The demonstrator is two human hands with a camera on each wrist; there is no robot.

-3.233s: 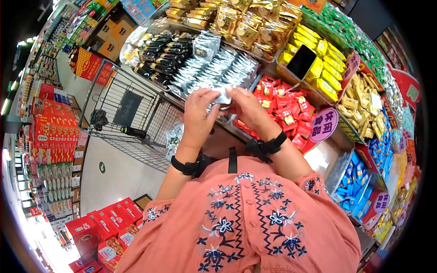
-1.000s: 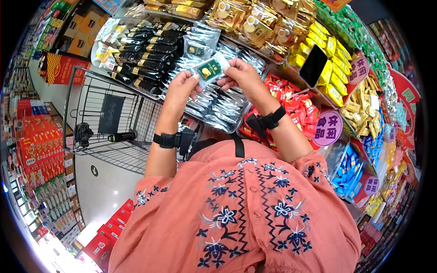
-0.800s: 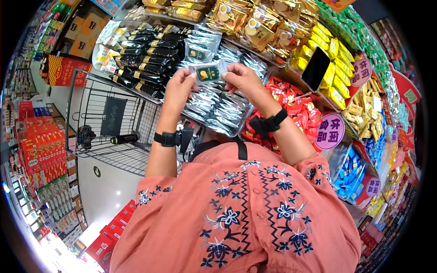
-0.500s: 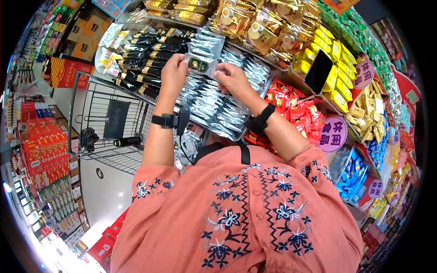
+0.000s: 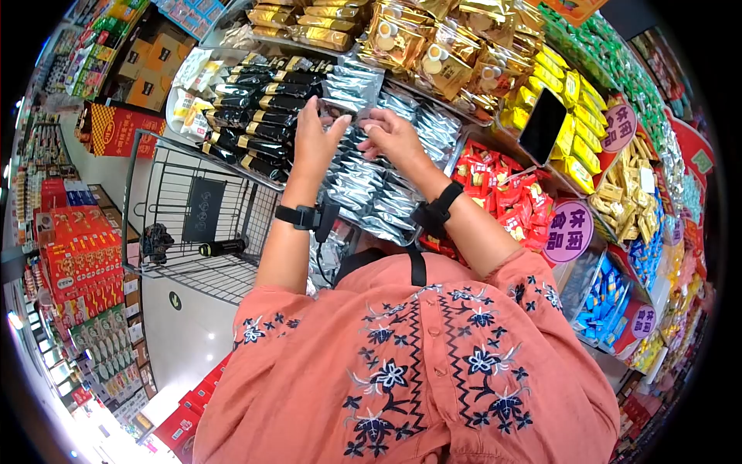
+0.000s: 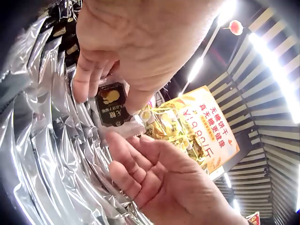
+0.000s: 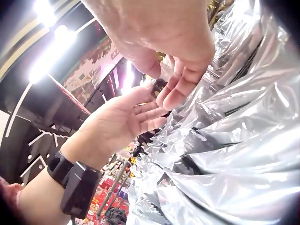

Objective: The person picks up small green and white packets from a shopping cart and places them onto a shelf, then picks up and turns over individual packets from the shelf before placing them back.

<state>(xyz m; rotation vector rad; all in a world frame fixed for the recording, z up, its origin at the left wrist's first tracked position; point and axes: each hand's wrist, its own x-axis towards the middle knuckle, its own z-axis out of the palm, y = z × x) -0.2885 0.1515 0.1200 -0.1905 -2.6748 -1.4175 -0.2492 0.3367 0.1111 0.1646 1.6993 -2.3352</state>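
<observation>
Left hand (image 5: 314, 145) and right hand (image 5: 394, 142) loose, fingers apart; packet (image 6: 111, 104) between them, at the silver packs (image 5: 359, 185). Probably light, slick, crushable: pinch its ends, not the middle

A right hand (image 7: 166, 40) at top centre and left hand (image 7: 123, 119) left of centre flank a dark-labelled packet (image 7: 159, 86), silver packets (image 7: 239, 154) at right.

Scene bright; overhead strip lights (image 6: 276, 70) blown white in both wrist views. Hard glare on silver packets (image 7: 243, 159). Floor (image 5: 182, 332) shows pinpoint reflections. Head view: strong fisheye, black corners, lower-left edge overexposed. Wrist views softer, dark corners.
</observation>
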